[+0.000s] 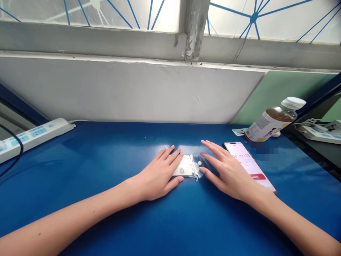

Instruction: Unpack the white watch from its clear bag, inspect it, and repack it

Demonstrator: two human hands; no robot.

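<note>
White card [183, 168], flat, matte and rectangular, lies at the middle of the glossy blue table [106, 163], and from the head camera its 9 o'clock part is hidden under fingers. At its 3 o'clock edge, touching it, sits a crinkled clear plastic pouch [196, 168] with small round white pieces inside. Card and pouch together run 9 to 3 o'clock, pouch end pointing at 3.

Left hand [157, 176] lies palm down, fingers straight and close together, resting on the card and gripping nothing. Right hand [226, 170] is flat too, fingers spread. Its thumb is at the pouch's edge, though I cannot tell whether it touches, and nothing is clasped.

Just beyond the right hand at 3 o'clock, a slim phone [250, 167] lies face up, its screen lit with a timer. At 2 o'clock a plastic bottle [271, 122] of brown liquid tilts, white cap up and to the right. Far off at 9 o'clock there's a long white power strip [34, 135] with a black cord. Nothing lies across the card but the left fingers.
</note>
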